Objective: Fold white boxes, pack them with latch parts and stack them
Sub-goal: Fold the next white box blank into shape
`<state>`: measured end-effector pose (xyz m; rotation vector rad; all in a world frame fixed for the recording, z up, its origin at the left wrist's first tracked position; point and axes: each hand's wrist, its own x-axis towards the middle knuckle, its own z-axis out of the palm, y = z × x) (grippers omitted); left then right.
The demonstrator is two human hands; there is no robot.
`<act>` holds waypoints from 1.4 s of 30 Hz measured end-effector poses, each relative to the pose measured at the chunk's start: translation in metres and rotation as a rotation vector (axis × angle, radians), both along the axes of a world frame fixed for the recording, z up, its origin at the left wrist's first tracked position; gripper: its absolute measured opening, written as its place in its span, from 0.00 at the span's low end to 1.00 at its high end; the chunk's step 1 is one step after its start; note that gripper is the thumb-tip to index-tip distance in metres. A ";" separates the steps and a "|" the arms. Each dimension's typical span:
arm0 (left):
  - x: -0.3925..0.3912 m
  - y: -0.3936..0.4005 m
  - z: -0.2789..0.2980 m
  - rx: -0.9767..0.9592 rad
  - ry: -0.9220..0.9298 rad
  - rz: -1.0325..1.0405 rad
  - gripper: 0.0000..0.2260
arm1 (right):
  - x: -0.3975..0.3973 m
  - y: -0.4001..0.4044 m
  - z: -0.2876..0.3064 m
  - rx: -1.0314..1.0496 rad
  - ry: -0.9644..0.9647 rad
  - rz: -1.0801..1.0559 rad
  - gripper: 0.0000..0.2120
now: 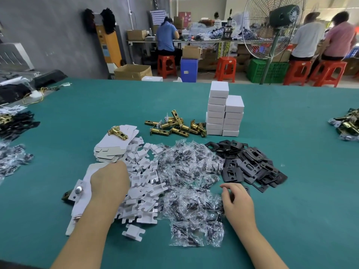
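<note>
- Reaching left hand (108,181) covers flat box blanks (108,150); its fingers are hidden, grip unclear.
- Right hand (236,200), fingers loosely curled, empty, sits just near of black plates (252,164).

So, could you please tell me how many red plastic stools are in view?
4: one under the worker in blue, one empty beside the fan pole, two under the workers at right. Others may be hidden.
</note>
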<state>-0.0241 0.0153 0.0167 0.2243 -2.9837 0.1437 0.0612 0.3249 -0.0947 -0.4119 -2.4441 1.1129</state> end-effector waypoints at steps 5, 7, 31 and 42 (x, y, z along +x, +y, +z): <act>0.023 0.037 0.021 0.466 0.599 -0.409 0.08 | 0.001 -0.003 0.015 -0.071 0.064 -0.026 0.09; 0.031 0.059 0.029 0.561 0.670 -0.548 0.10 | 0.003 -0.007 0.030 -0.141 0.148 -0.022 0.08; 0.034 0.152 0.000 0.835 0.095 -0.729 0.23 | 0.003 0.008 0.107 -0.819 0.002 0.397 0.11; 0.028 0.151 0.014 0.874 -0.117 -0.715 0.15 | 0.009 -0.008 0.103 -0.487 0.026 0.512 0.16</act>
